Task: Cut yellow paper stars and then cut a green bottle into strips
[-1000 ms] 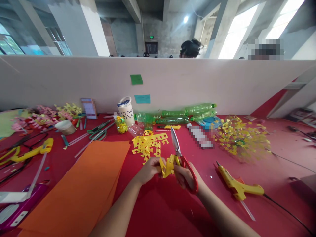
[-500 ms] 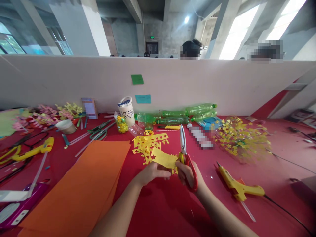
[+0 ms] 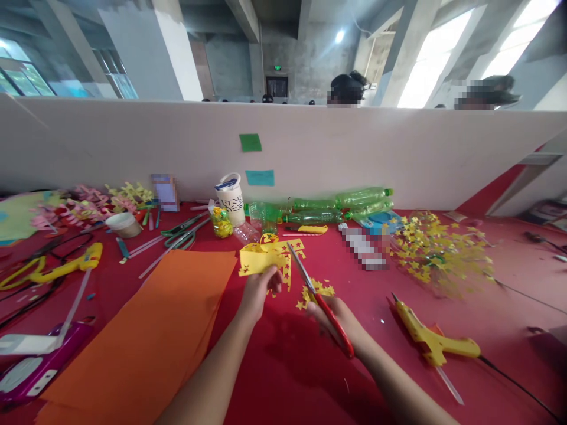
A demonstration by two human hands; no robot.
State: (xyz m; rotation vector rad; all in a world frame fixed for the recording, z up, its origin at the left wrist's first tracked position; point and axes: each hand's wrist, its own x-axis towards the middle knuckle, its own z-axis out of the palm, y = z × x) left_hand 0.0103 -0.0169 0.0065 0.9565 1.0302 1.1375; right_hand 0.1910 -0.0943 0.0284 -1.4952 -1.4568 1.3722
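Observation:
My left hand pinches a strip of yellow paper by its lower right edge, holding it over a heap of star-punched yellow scraps. In my right hand is a pair of red-handled scissors, blades together and pointing up and to the left. Just beyond that hand, partly covered by it and the scissors, lies a small pile of cut yellow stars.
Orange sheets lie at left. A yellow glue gun and a spray of yellow stars are at right. Green plastic bottles, a white cup and a yellow cutter knife stand or lie toward the partition.
My left hand has carried the yellow paper leftward, away from the scissors. The scissors have tilted left and their blades have closed, uncovering the pile of stars.

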